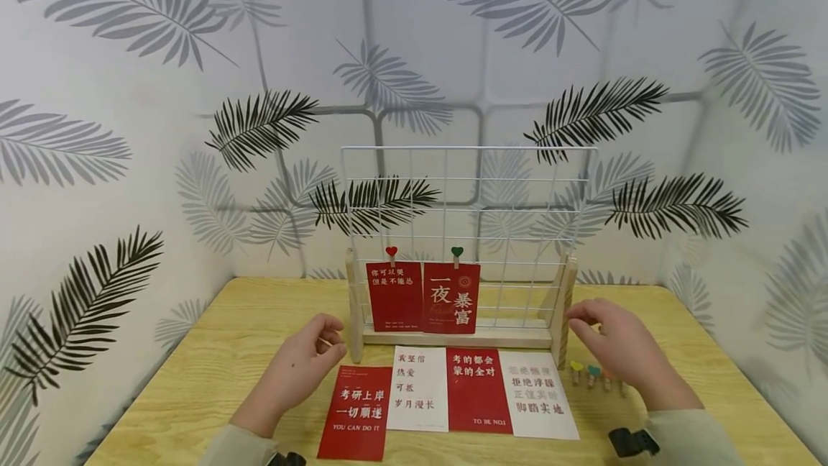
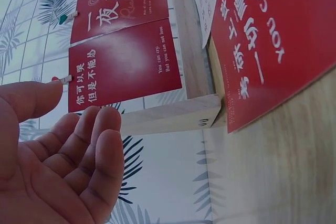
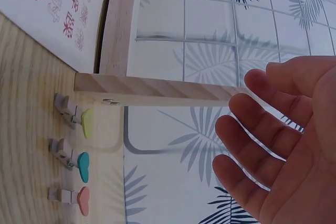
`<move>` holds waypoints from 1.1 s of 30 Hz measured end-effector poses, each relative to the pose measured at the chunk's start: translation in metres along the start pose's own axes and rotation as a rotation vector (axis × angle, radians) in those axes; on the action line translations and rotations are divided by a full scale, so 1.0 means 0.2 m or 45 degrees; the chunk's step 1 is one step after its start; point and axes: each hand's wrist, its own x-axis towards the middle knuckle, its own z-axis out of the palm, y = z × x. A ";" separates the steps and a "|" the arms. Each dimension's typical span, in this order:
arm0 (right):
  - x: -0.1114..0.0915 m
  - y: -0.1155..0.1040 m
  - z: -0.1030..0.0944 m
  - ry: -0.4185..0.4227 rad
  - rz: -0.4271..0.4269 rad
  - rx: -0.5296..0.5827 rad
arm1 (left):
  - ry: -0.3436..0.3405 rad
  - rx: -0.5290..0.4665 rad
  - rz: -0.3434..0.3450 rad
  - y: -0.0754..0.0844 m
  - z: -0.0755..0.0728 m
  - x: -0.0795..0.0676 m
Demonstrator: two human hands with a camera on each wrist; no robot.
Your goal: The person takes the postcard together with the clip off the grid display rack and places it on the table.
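A white wire grid rack (image 1: 517, 225) on a wooden base (image 1: 453, 339) stands upright at the middle of the table. Two red cards hang side by side on its lower left: one card (image 1: 396, 300) under a red heart clip (image 1: 391, 253), the other (image 1: 451, 304) under a green heart clip (image 1: 457, 253). My left hand (image 1: 304, 362), fingers loosely bent and holding nothing, is beside the rack's left wooden leg (image 2: 178, 119). By the right leg (image 3: 157, 87), my right hand (image 1: 614, 340) is likewise relaxed, with nothing between thumb and fingers (image 3: 249, 111).
Several red and white cards lie in a row before the rack, from a red card (image 1: 354, 414) at left to a white card (image 1: 539, 398) at right. Small heart clips, including a yellow-green one (image 3: 87, 124) and a teal one (image 3: 83, 167), lie beside the right leg. A leaf-patterned wall (image 1: 414, 56) rises behind.
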 end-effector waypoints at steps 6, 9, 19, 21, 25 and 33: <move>0.03 -0.06 0.00 -0.003 -0.021 -0.009 | 0.011 0.011 0.020 0.03 0.01 0.03; 0.05 -0.09 0.00 -0.005 -0.053 -0.019 | 0.004 0.001 0.035 0.05 0.03 0.04; 0.10 -0.22 0.04 -0.037 -0.117 0.029 | -0.045 -0.018 0.081 0.09 0.11 0.07; 0.11 -0.24 0.05 -0.041 -0.123 0.014 | -0.054 -0.016 0.091 0.10 0.13 0.08; 0.14 -0.29 0.07 -0.031 -0.155 -0.026 | -0.076 -0.042 0.119 0.12 0.18 0.10; 0.20 -0.39 0.10 -0.041 -0.204 -0.028 | -0.147 -0.114 0.173 0.18 0.30 0.16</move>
